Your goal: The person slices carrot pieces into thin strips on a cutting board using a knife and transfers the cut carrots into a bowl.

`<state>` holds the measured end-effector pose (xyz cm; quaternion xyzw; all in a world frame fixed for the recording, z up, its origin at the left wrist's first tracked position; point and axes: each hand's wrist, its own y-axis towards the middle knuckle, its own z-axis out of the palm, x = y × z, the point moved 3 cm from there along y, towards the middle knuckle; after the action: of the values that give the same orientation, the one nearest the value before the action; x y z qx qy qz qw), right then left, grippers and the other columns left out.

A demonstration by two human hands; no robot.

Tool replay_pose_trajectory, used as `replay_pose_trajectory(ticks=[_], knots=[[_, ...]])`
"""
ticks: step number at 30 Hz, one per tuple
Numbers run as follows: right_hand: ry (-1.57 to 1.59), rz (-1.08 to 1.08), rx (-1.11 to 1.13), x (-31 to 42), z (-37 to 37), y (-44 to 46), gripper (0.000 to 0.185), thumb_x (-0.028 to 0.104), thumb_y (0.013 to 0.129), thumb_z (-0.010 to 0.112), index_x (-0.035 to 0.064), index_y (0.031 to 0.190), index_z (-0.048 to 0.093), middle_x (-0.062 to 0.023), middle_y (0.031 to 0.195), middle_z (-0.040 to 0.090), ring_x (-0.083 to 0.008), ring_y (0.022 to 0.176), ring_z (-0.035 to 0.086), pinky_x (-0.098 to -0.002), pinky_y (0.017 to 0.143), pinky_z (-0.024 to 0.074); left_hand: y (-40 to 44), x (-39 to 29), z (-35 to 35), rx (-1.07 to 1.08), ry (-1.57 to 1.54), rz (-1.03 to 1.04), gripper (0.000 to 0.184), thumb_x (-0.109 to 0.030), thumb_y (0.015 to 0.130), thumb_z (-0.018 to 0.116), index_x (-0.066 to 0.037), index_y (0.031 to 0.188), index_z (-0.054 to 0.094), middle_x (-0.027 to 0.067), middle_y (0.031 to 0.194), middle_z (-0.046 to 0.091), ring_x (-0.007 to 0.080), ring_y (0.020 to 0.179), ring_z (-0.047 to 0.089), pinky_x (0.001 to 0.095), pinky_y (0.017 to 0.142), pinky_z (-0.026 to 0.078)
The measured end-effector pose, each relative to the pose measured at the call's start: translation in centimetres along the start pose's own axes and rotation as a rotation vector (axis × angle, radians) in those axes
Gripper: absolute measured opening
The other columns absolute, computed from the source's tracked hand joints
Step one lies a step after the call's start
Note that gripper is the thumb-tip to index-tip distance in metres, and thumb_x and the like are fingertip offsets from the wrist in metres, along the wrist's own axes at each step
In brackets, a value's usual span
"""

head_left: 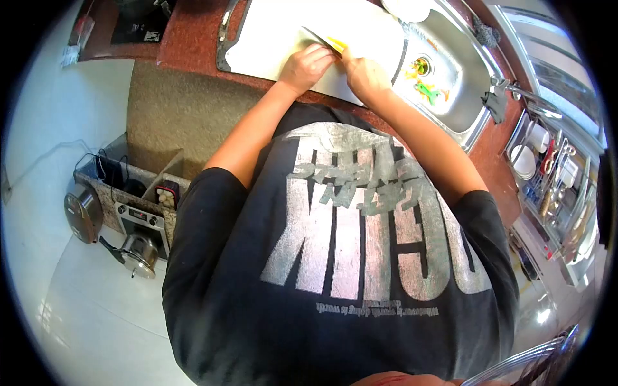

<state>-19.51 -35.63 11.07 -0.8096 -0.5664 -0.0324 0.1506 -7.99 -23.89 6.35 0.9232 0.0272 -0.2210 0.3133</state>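
Note:
My right hand (368,78) is closed around a knife (318,35) above the cutting board (270,35). The dark, narrow blade points to the far left, and a yellow part shows beside my fingers. My left hand (308,68) rests on the board close to the knife, fingers curled and pressed together. Whatever lies under its fingertips is hidden. The white board has a dark edge and handle at its left end, and it lies on the red-brown counter (187,38).
Right of the board is a steel sink (473,67) with green and orange scraps (428,92) near its drain. A white bowl (407,8) stands at its far edge. A dish rack (547,161) holds cups and utensils. A pressure cooker (138,254) is at lower left.

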Motion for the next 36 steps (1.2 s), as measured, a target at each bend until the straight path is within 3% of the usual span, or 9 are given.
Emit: replay_pose_trajectory(ticks=[3, 5, 11, 21, 24, 26, 30, 33, 36], knots=[[-0.006, 0.025, 0.099, 0.0, -0.8, -1.2, 0.007, 0.005, 0.098, 0.049, 0.004, 0.104, 0.052, -0.0253, 0.072, 0.07, -0.0421, 0.068, 0.073, -0.0521, 0.063, 0.0592, -0.1, 0.5, 0.4, -0.016, 0.007, -0.013, 0.009, -0.006, 0.085, 0.074, -0.007, 0.094, 0.076, 0.0029, 0.096, 0.075, 0.0193, 0.091, 0.071, 0.0319, 0.077, 0.06], [-0.066, 0.057, 0.157, -0.2, -1.1, -2.6, 0.011, 0.008, 0.098, 0.052, 0.0049, 0.108, 0.053, -0.0217, 0.076, 0.073, -0.0374, 0.07, 0.076, -0.0479, 0.063, 0.0615, -0.6, 0.5, 0.6, -0.012, 0.04, 0.014, 0.008, -0.007, 0.085, 0.07, -0.008, 0.091, 0.075, 0.0019, 0.092, 0.072, 0.0188, 0.089, 0.069, 0.0302, 0.074, 0.059], [-0.085, 0.049, 0.111, 0.1, 0.3, -1.7, 0.009, 0.007, 0.097, 0.053, 0.0055, 0.106, 0.054, -0.0209, 0.076, 0.073, -0.0353, 0.069, 0.076, -0.0461, 0.061, 0.0615, -0.5, 0.3, 0.4, 0.006, 0.038, 0.002, 0.005, -0.008, 0.084, 0.07, -0.008, 0.087, 0.074, 0.0013, 0.092, 0.071, 0.0182, 0.09, 0.068, 0.0302, 0.076, 0.058], [-0.019, 0.046, 0.131, 0.3, -0.8, -0.2, 0.013, 0.009, 0.099, 0.05, 0.003, 0.109, 0.056, -0.0223, 0.08, 0.074, -0.0384, 0.079, 0.076, -0.0467, 0.068, 0.0621, 0.3, 0.0, 0.0, -0.051, 0.068, 0.048, 0.004, -0.008, 0.083, 0.072, -0.007, 0.087, 0.073, 0.003, 0.092, 0.071, 0.0194, 0.088, 0.068, 0.0307, 0.077, 0.058], [-0.06, 0.091, 0.211, -0.1, -0.4, -1.8, 0.014, 0.009, 0.1, 0.049, 0.0037, 0.11, 0.056, -0.0228, 0.083, 0.074, -0.0387, 0.079, 0.076, -0.0469, 0.069, 0.062, -0.2, 0.1, 0.2, -0.057, 0.046, 0.045, 0.004, -0.008, 0.083, 0.073, -0.006, 0.087, 0.073, 0.0032, 0.091, 0.07, 0.0194, 0.088, 0.068, 0.0307, 0.077, 0.058], [-0.026, 0.084, 0.119, -0.6, 0.2, -2.6, 0.009, 0.005, 0.097, 0.05, 0.0042, 0.105, 0.053, -0.0248, 0.073, 0.071, -0.0433, 0.069, 0.073, -0.053, 0.065, 0.0592, -0.2, 0.2, 0.3, -0.034, 0.062, 0.047, 0.004, -0.008, 0.083, 0.072, -0.007, 0.087, 0.073, 0.0027, 0.089, 0.07, 0.0194, 0.087, 0.068, 0.0309, 0.076, 0.058], [0.022, 0.052, 0.069, -0.4, 0.9, -1.5, 0.009, 0.005, 0.096, 0.051, 0.0044, 0.104, 0.053, -0.025, 0.073, 0.071, -0.0435, 0.069, 0.073, -0.0527, 0.064, 0.0592, -0.5, 0.2, 0.5, -0.019, 0.065, 0.075, 0.003, -0.009, 0.084, 0.071, -0.006, 0.086, 0.072, 0.0021, 0.089, 0.07, 0.0189, 0.087, 0.068, 0.031, 0.076, 0.058], [0.005, 0.076, 0.124, 0.0, 0.7, 0.4, 0.013, 0.009, 0.098, 0.05, 0.0049, 0.109, 0.055, -0.0229, 0.082, 0.074, -0.0384, 0.078, 0.076, -0.0475, 0.068, 0.0615, -0.1, 0.4, 0.2, 0.037, 0.037, 0.005, 0.006, -0.007, 0.085, 0.075, -0.004, 0.09, 0.074, 0.0045, 0.093, 0.073, 0.0212, 0.089, 0.07, 0.0325, 0.079, 0.058], [-0.006, 0.086, 0.148, 0.3, -0.3, -0.3, 0.013, 0.009, 0.098, 0.05, 0.004, 0.109, 0.055, -0.0233, 0.082, 0.074, -0.0392, 0.078, 0.076, -0.0474, 0.069, 0.0615, 0.2, 0.2, 0.0, -0.039, 0.047, 0.053, 0.006, -0.007, 0.084, 0.075, -0.004, 0.089, 0.074, 0.0046, 0.093, 0.073, 0.0211, 0.089, 0.07, 0.0325, 0.079, 0.058]])
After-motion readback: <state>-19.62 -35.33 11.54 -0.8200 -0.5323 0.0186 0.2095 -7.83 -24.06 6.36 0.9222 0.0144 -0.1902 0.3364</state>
